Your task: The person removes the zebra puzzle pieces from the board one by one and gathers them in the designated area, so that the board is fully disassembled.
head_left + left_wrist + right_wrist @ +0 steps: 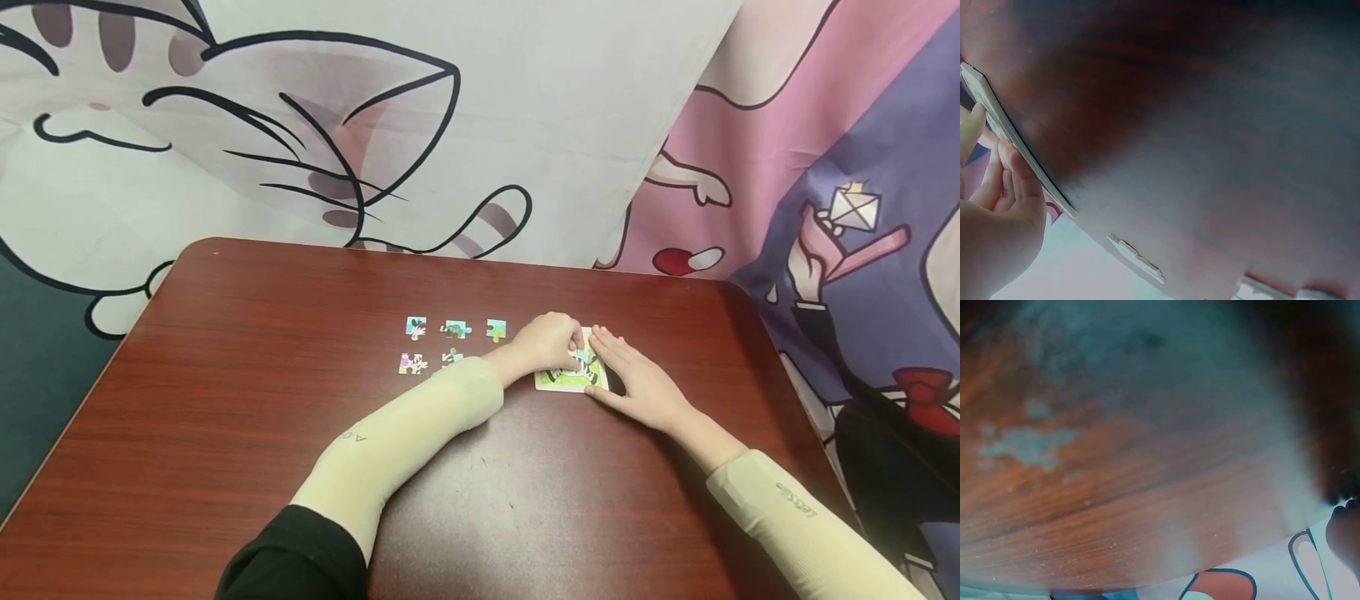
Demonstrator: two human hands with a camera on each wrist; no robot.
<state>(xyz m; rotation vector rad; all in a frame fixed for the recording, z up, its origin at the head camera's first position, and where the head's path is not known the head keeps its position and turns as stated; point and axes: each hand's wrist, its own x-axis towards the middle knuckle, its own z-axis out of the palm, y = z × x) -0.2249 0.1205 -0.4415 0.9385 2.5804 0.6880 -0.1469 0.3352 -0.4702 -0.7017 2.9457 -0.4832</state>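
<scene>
A small framed jigsaw puzzle (564, 382) with a green and white picture lies on the table, right of its middle. Over its upper part is my left hand (550, 342), fingers bent and fingertips down at the picture. In the left wrist view, the fingers of my left hand (1007, 200) meet the puzzle board (1029, 159); whether they pinch a piece is hidden. My right hand (637, 379) rests along the board's right edge with fingers extended and thumb at the lower corner. Only a dark sliver of the right hand (1344, 534) shows in the right wrist view.
Left of the board, loose jigsaw pieces lie in two rows, among them a top-left piece (416, 327), a green one (496, 330) and a pink-and-white one (412, 364). My left forearm partly covers the lower row. The brown table (225, 375) meets cartoon-printed cloth (585, 125) behind.
</scene>
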